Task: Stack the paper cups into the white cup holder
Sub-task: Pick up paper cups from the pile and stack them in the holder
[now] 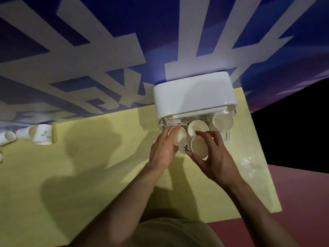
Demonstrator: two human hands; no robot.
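A blue wall with broad white markings is filling the top of the view, and below it a yellow-green surface is stretching across, with a reddish floor showing past its right edge. The white cup holder is sitting at the back of the surface against the wall, its front opening facing the person, with two paper cups standing mouth-forward inside it, a middle cup and a right cup. Of the two hands, the right hand is curling its fingers and thumb around a printed paper cup, holding it tilted just in front of the holder's opening. The left hand is reaching with nearly straight fingers onto another cup at the holder's left slot, touching its side. Far to the left, well apart from the holder, loose cups are lying and standing on the surface near the wall
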